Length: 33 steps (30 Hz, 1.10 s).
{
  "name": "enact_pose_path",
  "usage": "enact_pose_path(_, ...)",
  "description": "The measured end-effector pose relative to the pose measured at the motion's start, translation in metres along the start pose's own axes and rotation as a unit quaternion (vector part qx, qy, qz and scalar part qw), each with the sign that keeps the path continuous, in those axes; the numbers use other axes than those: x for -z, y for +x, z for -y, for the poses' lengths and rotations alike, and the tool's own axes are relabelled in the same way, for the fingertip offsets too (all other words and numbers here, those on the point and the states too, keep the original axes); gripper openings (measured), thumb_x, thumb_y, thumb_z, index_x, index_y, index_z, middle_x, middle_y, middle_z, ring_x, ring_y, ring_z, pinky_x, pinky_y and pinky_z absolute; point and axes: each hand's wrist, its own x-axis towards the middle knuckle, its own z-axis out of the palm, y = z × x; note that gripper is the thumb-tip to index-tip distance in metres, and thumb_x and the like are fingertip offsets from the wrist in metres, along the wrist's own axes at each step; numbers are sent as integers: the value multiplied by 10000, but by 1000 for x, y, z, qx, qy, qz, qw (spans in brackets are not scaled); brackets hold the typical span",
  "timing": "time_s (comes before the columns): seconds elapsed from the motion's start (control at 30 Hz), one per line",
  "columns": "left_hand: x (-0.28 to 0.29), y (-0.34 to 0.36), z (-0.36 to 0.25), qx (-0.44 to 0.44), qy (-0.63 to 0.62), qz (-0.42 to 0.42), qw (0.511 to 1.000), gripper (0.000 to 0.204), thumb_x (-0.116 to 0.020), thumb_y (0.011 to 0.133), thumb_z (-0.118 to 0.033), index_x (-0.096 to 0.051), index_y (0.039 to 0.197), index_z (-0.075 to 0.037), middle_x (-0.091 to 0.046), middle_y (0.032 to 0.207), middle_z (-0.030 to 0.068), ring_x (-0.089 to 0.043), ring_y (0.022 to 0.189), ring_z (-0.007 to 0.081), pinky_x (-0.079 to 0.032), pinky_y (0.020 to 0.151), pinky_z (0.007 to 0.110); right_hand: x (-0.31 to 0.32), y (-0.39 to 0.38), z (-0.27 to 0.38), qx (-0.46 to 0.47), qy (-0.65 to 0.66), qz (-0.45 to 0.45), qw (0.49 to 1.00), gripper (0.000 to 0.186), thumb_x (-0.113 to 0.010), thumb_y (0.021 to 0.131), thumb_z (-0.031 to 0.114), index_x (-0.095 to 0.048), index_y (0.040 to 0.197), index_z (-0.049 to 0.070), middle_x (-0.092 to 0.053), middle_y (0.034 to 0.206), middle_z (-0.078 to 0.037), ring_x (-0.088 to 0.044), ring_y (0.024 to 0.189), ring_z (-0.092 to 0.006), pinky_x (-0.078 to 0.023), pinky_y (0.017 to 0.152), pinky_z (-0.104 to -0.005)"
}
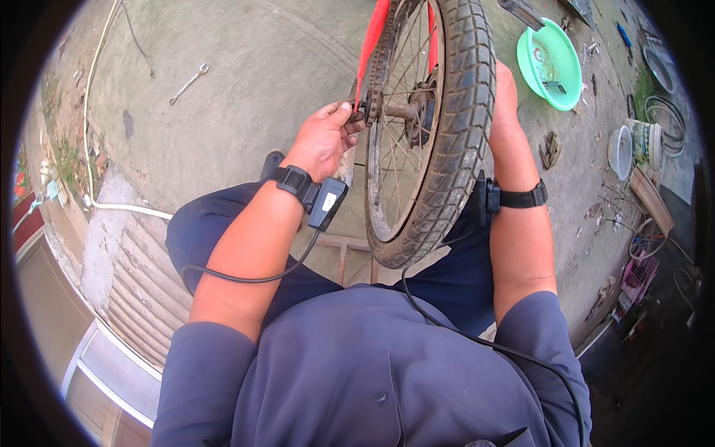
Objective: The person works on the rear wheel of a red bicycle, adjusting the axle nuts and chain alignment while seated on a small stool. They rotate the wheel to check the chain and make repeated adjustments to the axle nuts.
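Note:
A bicycle wheel with a worn, knobby tyre [469, 112] stands upright between my knees, held in a red frame [374, 33]. Along its left side a rusty chain [381, 56] runs down to a small sprocket [372, 110] by the hub [421, 112]. My left hand [320, 141] is at the axle end beside the sprocket, thumb and fingers pinched together where the red frame tip meets the axle. What lies between those fingertips is too small to make out. On the tyre's right side is my right hand [505, 93]; the tyre hides its fingers.
A combination wrench [189, 83] lies on the concrete at the left. Right of the wheel sits a green basin [572, 74] with small parts inside. Farther right are a white bucket [620, 153], a wooden board [652, 197] and coiled tubing. A pale hose [88, 112] runs along the left.

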Motion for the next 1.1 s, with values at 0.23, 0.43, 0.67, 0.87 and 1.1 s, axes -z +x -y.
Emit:
enact_pose_path(0.23, -1, 1, 1, -1, 3, -10, 1000, 216, -543, 1052, -251, -611, 1183, -94, -674, 1069, -9, -606, 904, 126, -444, 742, 284, -1, 1, -2, 10, 15, -8, 1000, 333, -620, 892, 384, -622, 841, 55, -666, 787, -201, -637, 783, -426, -501, 694, -482)
enact_pose_path(0.43, -4, 0, 1, -15, 0, -17, 1000, 233, -561, 1044, -239, -596, 1214, -84, -668, 1114, 10, -604, 917, 131, -445, 747, 286, -3, 2, -3, 7, 31, -14, 999, 340, -618, 884, 385, -614, 822, 51, -662, 783, -202, -630, 776, -430, -496, 681, -484)
enact_pose_path(0.67, -4, 2, 3, -60, 78, -67, 993, 256, -615, 1018, -242, -578, 1233, -109, -657, 1125, 7, -586, 1014, 134, -424, 861, 337, -4, 3, -2, 0, 40, -16, 999, 337, -616, 882, 379, -610, 813, 49, -654, 771, -202, -625, 758, -429, -493, 672, -483)
enact_pose_path(0.87, -5, 2, 3, -86, 99, -80, 988, 200, -631, 1010, -238, -625, 1161, -108, -650, 1095, -14, -546, 1031, 116, -410, 924, 346, -2, 0, -5, 11, 35, -17, 999, 328, -632, 880, 373, -617, 825, 50, -658, 777, -198, -627, 758, -429, -496, 668, -476)
enact_pose_path(1.1, -7, 8, -4, -94, 98, -68, 988, 215, -635, 1007, -236, -617, 1170, -97, -651, 1097, -6, -556, 1027, 121, -417, 948, 356, -17, 7, -22, 47, 76, -38, 995, 300, -674, 855, 349, -628, 905, 57, -677, 815, -219, -646, 805, -444, -518, 690, -485)
